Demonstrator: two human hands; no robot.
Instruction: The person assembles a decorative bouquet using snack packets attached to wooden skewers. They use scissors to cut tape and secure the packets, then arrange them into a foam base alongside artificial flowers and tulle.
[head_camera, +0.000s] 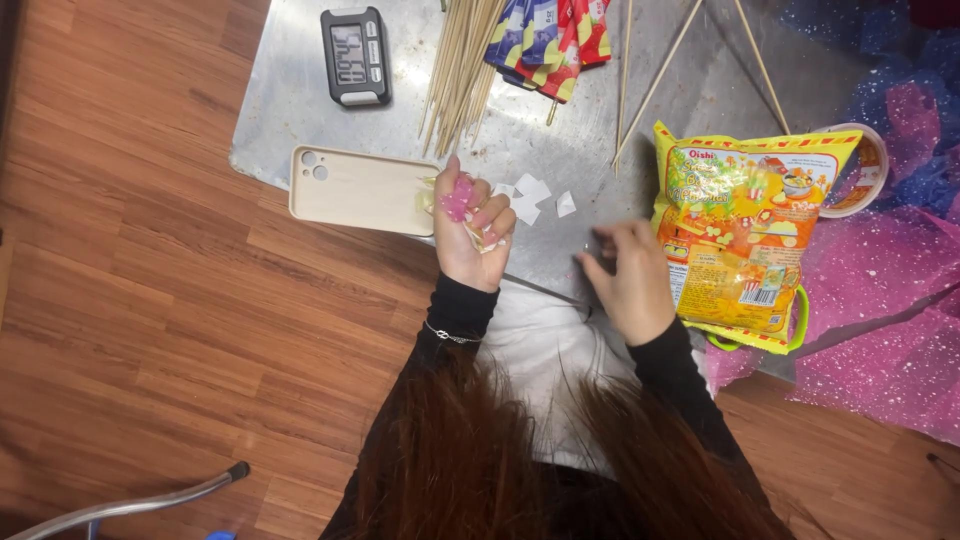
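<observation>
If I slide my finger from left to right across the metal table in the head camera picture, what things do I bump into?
Beige phone case lying back-up → left hand pinching a small pink soft lump → little white paper scraps → right hand resting on the metal sheet → yellow-orange snack bag → crinkly pink and blue glitter wrap.

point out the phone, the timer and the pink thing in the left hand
phone (362, 188), head view, middle of its beige back
timer (355, 55), head view, on its grey screen
pink thing (458, 197), head view, the part showing between the left hand's fingers
</observation>
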